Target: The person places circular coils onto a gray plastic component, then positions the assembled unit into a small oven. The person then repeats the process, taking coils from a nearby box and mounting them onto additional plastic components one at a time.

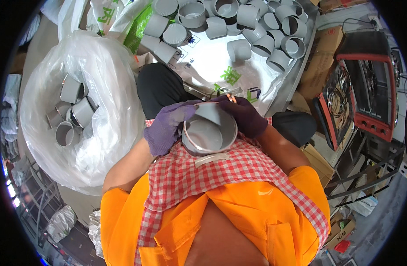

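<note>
A grey round cup [210, 133] sits tilted in front of my apron, its open mouth facing up toward me. A thin copper-coloured line runs along part of its rim. My left hand [168, 126], in a purple knitted glove, grips the cup's left side. My right hand [245, 116], in a darker purple glove, is closed at the cup's far right rim. A shiny copper-coloured strip [231, 98] shows by the right fingers; how it is held is partly hidden.
To the left, a large clear plastic bag [108, 62] stands wide with several grey cups [82, 112] inside, some with shiny rims. Ahead, many loose grey cups [239, 50] lie on white printed sheeting [203, 66]. A red-framed toaster oven [367, 88] and cardboard boxes [317, 66] stand at right.
</note>
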Available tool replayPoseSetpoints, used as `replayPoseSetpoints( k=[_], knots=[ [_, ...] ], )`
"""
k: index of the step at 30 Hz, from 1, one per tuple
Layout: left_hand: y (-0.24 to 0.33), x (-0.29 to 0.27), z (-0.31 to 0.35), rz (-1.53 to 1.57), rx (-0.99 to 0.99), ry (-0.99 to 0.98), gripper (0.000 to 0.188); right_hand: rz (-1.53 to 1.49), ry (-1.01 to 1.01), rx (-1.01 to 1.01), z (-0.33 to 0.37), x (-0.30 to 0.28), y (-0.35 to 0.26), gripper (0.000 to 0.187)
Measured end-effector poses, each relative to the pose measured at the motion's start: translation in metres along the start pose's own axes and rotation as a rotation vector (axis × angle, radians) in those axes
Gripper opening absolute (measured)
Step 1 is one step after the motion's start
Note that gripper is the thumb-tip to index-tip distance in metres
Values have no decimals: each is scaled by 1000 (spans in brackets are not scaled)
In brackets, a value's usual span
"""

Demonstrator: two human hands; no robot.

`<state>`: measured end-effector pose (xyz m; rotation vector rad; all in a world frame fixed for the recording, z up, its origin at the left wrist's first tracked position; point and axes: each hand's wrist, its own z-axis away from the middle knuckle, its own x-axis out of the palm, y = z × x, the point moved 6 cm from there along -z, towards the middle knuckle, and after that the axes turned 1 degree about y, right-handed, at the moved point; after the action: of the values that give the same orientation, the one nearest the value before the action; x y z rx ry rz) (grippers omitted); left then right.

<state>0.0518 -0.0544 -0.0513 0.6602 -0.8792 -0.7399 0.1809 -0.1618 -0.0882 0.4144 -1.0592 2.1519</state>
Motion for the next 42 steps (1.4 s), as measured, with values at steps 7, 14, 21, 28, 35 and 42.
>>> replayPoseSetpoints(
  k=[7,14,21,28,35,42],
  knots=[
    [0,-3,-12,8,-77,104,23,137,-158,47,-20,8,-7,29],
    [133,-70,90,-709,635,975,25,639,726,-615,-87,-117,-86,32],
    [128,-133,171,-994,577,1445,56,1032,1176,-276,-198,-290,-71,43],
    [103,-43,13,-1051,641,566,41,819,640,-622,-164,-182,-73,32],
    [96,10,-59,-991,858,138,39,819,-232,-475,-24,-2,-71,20],
    [87,12,-43,-1139,645,49,22,686,-615,-295,7,38,-42,23]
  ],
)
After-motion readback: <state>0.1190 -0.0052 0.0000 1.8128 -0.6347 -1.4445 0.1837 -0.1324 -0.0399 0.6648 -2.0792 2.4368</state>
